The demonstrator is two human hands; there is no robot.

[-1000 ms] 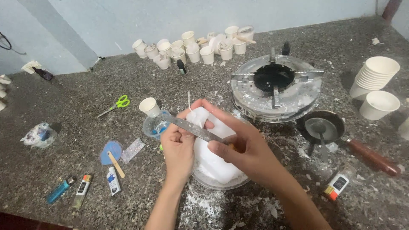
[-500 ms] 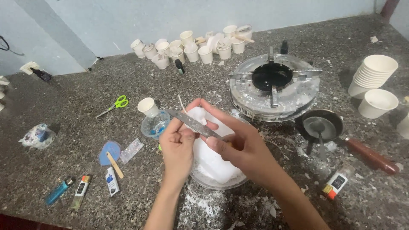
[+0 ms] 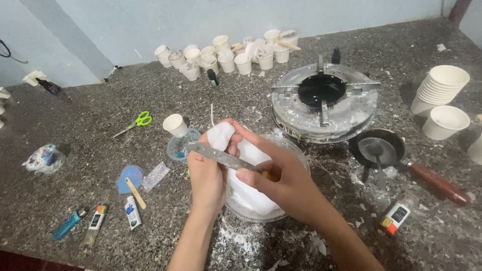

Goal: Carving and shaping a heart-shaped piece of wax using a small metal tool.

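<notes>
My left hand (image 3: 207, 178) grips a white wax lump (image 3: 221, 134) with a thin wick sticking up from it. My right hand (image 3: 281, 175) holds a wax-coated knife (image 3: 218, 156), its blade laid across the lump and pointing left. Both hands hover over a clear glass bowl (image 3: 288, 150) that holds white wax pieces (image 3: 251, 193). White shavings lie scattered on the dark speckled counter (image 3: 90, 100) below the bowl.
A round gas burner (image 3: 324, 103) stands behind the bowl, with a small dark pan (image 3: 377, 148) on a wooden handle to its right. Paper cups are stacked at the far right (image 3: 442, 90) and clustered at the back (image 3: 226, 55). Green scissors (image 3: 135, 123), lighters and a glue tube lie at left.
The wax lump has turned slightly in my left hand and the knife blade has shifted a little along it. Everything else on the counter is unmoved.
</notes>
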